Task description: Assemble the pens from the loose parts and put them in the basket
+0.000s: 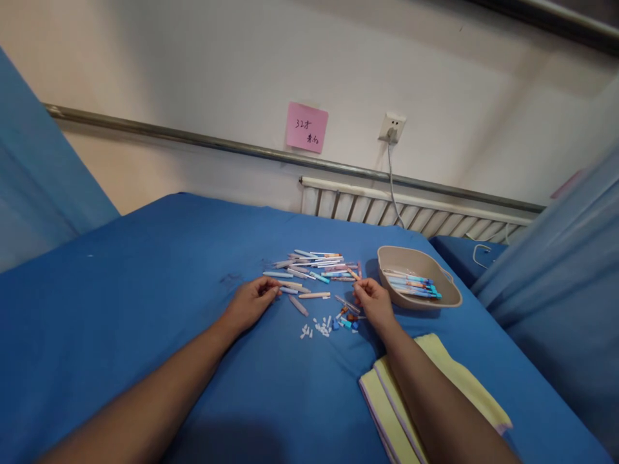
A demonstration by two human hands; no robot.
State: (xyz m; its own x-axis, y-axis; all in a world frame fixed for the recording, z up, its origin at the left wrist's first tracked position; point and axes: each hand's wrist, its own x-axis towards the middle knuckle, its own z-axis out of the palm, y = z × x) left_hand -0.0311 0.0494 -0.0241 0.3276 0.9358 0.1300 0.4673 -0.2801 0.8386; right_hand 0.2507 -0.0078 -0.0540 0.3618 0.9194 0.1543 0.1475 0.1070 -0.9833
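Pen parts lie on a blue sheet between my hands. My left hand (pixel 254 300) is closed in a pinch, its fingertips at the end of a light-blue pen barrel (pixel 289 290). My right hand (pixel 374 301) pinches a small orange pen piece (pixel 354 274). Beyond them is a loose pile of pen barrels and thin white refills (pixel 322 261). A pale-orange barrel (pixel 314 295) and a grey barrel (pixel 298 305) lie nearer. In front are small white tips (pixel 323 327), with blue caps (pixel 345 323) and brown pieces beside my right hand.
A beige basket (pixel 452 296) at the right holds several pens (pixel 411 283). A folded yellow cloth (pixel 459 374) lies under my right forearm. Behind the blue-covered bed (pixel 217 225) are a radiator (pixel 358 203), a rail and a plugged-in cord (pixel 393 187). Blue curtains hang at both sides.
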